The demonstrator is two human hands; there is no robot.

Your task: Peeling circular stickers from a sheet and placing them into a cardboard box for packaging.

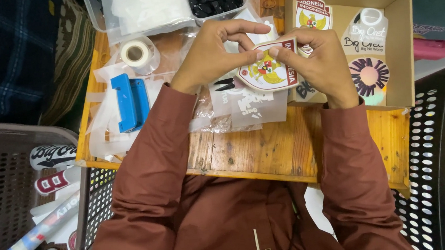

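Head view: shield patch (267, 72) tilted, tip probably pointing lower-left.

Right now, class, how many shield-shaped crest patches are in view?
2: one crest patch pinched between the left hand and right hand; another in the cardboard box. More may be hidden.

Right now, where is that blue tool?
In the head view, the blue tool lies on the wooden table, left of the left hand, just below the white tape roll.
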